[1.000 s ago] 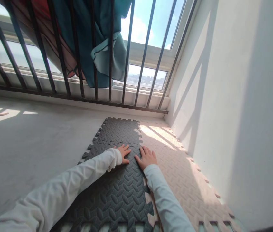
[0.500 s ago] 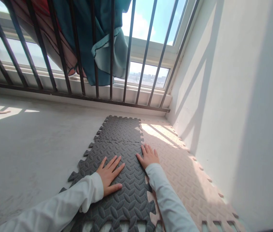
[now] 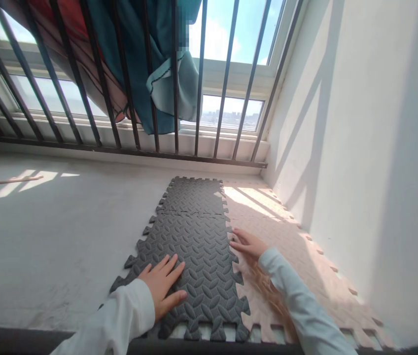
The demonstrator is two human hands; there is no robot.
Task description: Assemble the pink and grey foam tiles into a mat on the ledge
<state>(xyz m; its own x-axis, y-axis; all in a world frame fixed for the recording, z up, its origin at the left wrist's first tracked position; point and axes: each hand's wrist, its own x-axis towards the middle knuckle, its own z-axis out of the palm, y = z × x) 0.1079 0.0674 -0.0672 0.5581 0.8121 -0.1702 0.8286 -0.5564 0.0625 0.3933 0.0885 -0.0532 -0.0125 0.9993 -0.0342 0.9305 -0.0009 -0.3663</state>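
Two dark grey foam mat tiles lie in a strip on the floor, the nearer tile (image 3: 201, 261) larger in view and the farther tile (image 3: 194, 195) joined to it. My left hand (image 3: 162, 286) rests flat on the near grey tile, fingers spread. At the seam between grey and beige, my right hand (image 3: 249, 242) touches the toothed edge, its thumb and fingers bent near each other; whether they pinch anything is too small to tell. Beige foam tiles (image 3: 290, 256) lie between the grey strip and the wall.
A dark metal railing (image 3: 179, 157) runs across the back before windows, with teal and red cloth (image 3: 135, 64) behind it. The white wall (image 3: 360, 148) rises at right. A thin stick (image 3: 7, 181) lies on the floor (image 3: 57, 236) at left.
My right hand has moved off the grey tile's surface to the right and drawn its fingers together. My left hand still lies on the grey tile, slightly nearer. The view has shifted.
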